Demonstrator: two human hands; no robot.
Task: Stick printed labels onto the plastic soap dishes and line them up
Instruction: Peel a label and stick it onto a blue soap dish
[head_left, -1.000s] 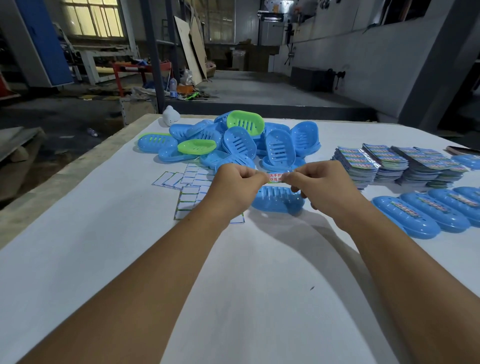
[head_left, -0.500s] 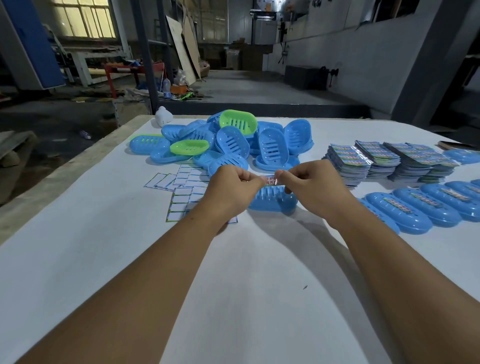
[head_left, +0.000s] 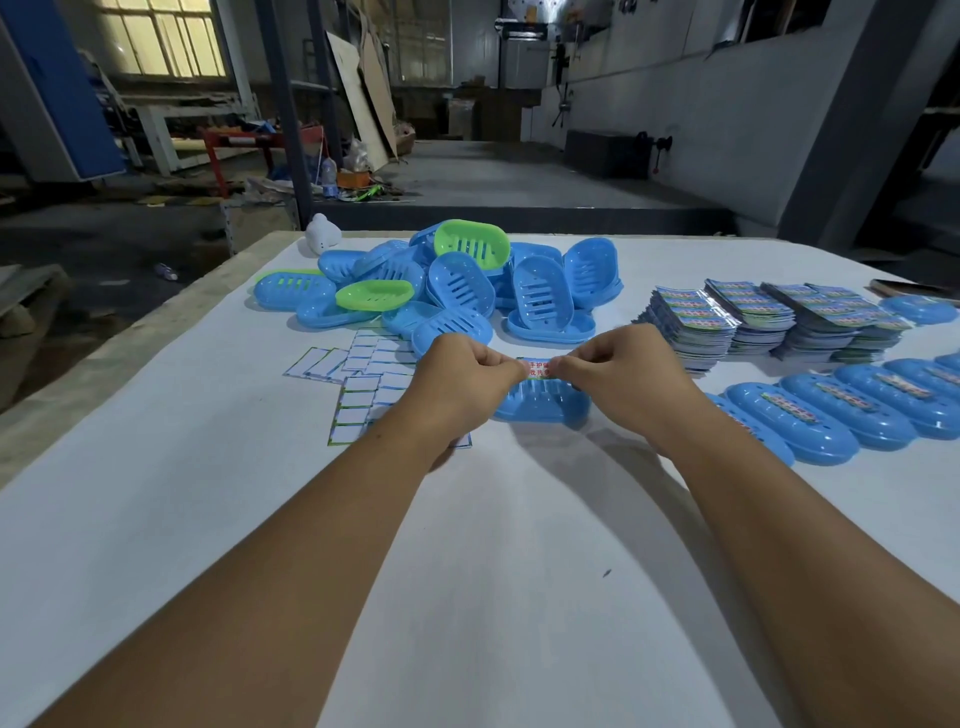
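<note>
Left grip (head_left: 462, 382) and right grip (head_left: 618, 376) pinched one label (head_left: 537, 368) between them, just above blue dish (head_left: 540, 405), on white bench (head_left: 156, 493).

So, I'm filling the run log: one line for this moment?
step: labelling | left hand + right hand: pinch label | over blue soap dish | not yet stuck

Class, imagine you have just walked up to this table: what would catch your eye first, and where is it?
Most striking is the heap of blue and green soap dishes at the far middle of the white table. In front of it, the left hand and right hand pinch a printed label over one blue dish. On the right lies a row of labelled dishes, label stacks behind it.
</note>
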